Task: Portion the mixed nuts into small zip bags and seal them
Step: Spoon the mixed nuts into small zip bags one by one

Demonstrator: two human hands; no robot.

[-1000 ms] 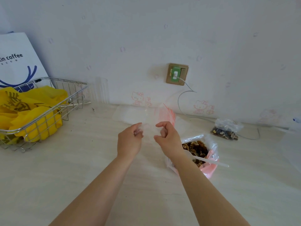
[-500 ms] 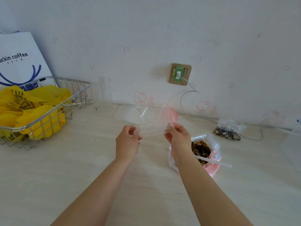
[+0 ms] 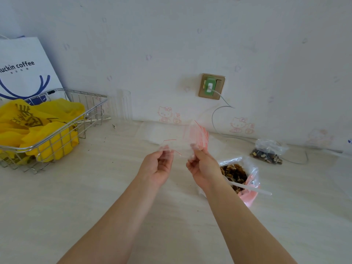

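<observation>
My left hand [image 3: 159,164] pinches one edge of a small clear zip bag [image 3: 176,144] with a red seal line, held above the table. My right hand [image 3: 202,166] pinches its other edge together with a stack of red-lined zip bags [image 3: 198,135] that fans up behind the fingers. Right of my right wrist stands a large open plastic bag of mixed nuts [image 3: 235,173], a white plastic spoon [image 3: 249,187] stuck in it. A small filled nut bag [image 3: 267,152] lies near the wall.
A wire basket [image 3: 57,130] of yellow bags stands at the left, with a white coffee paper bag [image 3: 24,67] behind it. A clear cup [image 3: 122,105] stands by the wall. A wall socket [image 3: 211,86] has a thin cable trailing across the table.
My hands have pulled a single zip bag free of the stack and turned palm-up. The bag is now stretched between them, a little nearer to me.
</observation>
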